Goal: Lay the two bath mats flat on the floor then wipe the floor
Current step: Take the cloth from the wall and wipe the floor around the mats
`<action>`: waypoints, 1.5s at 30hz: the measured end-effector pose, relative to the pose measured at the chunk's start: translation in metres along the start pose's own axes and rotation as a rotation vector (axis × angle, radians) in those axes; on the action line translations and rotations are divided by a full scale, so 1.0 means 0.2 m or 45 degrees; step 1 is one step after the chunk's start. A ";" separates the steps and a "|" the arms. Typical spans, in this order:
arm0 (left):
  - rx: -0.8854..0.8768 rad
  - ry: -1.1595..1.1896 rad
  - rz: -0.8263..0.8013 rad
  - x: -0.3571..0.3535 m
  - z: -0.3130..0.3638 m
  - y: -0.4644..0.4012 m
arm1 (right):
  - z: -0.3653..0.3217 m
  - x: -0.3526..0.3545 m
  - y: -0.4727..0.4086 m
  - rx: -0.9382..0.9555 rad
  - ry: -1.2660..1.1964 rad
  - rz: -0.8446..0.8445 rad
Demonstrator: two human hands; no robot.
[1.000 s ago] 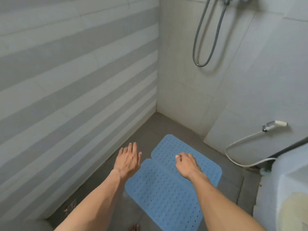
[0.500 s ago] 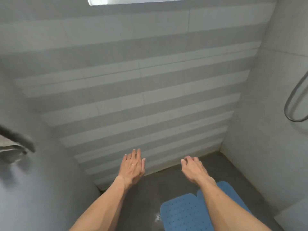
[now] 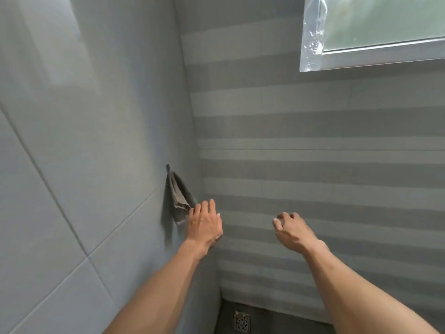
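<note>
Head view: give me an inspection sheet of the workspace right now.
Surface: only a strip of dark floor shows, with a drain grate.
Job's things: grey cloth hangs from a hook on the left wall; bath mats not in view.
Clutter: nothing seen.
Hands: left hand open, fingers at the cloth's lower edge, no grip; right hand loosely curled, empty.
Cables: nothing seen.
Surroundings: striped tiled wall, window top right.

I'm standing in a tiled bathroom corner: striped wall tiles (image 3: 313, 165) ahead and a frosted window (image 3: 382, 22) above. A floor drain (image 3: 241, 321) sits below, and a grey cloth (image 3: 179, 198) hangs on the left wall.
</note>
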State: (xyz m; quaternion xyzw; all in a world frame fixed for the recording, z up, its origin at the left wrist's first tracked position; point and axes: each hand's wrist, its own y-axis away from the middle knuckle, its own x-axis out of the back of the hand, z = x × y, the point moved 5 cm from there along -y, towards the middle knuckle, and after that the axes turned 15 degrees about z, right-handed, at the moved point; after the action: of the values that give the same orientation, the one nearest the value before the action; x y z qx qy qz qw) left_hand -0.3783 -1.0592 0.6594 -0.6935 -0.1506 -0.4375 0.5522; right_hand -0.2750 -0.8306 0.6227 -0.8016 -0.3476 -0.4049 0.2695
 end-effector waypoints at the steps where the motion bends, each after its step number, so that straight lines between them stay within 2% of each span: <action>1: 0.074 -0.021 0.002 0.04 -0.09 -0.04 | -0.10 -0.02 -0.04 0.046 -0.007 -0.005; 4: 0.303 -0.030 0.004 0.13 -0.32 -0.13 | -0.39 -0.07 -0.14 0.174 -0.019 -0.028; 8: 0.382 -0.047 0.038 0.14 -0.52 -0.25 | -0.73 -0.18 -0.26 0.358 -0.001 -0.076; 11: 0.435 0.043 0.059 0.08 -0.57 -0.33 | -0.96 -0.26 -0.35 0.468 0.021 -0.098; 15: 0.678 0.196 0.065 0.02 -0.57 -0.42 | -1.23 -0.37 -0.48 0.615 -0.050 -0.084; 20: 0.931 0.362 0.066 -0.06 -0.58 -0.47 | -1.45 -0.51 -0.55 0.626 -0.201 -0.265; 23: 0.913 0.376 0.097 -0.08 -0.60 -0.48 | -1.50 -0.59 -0.54 0.612 -0.253 -0.405; 27: 0.853 0.475 0.210 -0.09 -0.63 -0.48 | -1.47 -0.58 -0.59 0.527 -0.333 -0.435; 32: 0.842 0.713 0.543 0.03 -0.59 -0.53 | -1.38 -0.45 -0.67 0.483 -0.426 -0.256; 34: 0.802 0.779 0.558 0.05 -0.57 -0.60 | -1.30 -0.36 -0.71 0.422 -0.448 -0.207; 38: 0.665 0.849 0.407 -0.01 -0.47 -0.75 | -1.06 -0.15 -0.76 0.297 -0.532 -0.163; 40: 0.526 0.866 0.291 -0.08 -0.38 -0.79 | -0.89 -0.06 -0.76 0.231 -0.511 -0.188; 45: 0.259 0.905 -0.156 -0.36 0.00 -0.84 | -0.33 0.13 -0.74 0.008 -0.296 -0.202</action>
State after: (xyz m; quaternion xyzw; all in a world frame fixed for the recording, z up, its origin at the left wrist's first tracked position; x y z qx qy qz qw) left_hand -0.5349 -0.9821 0.7104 -0.4296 -0.0333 -0.6660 0.6089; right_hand -0.4083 -0.7775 0.7018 -0.8123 -0.4398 -0.3284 0.1972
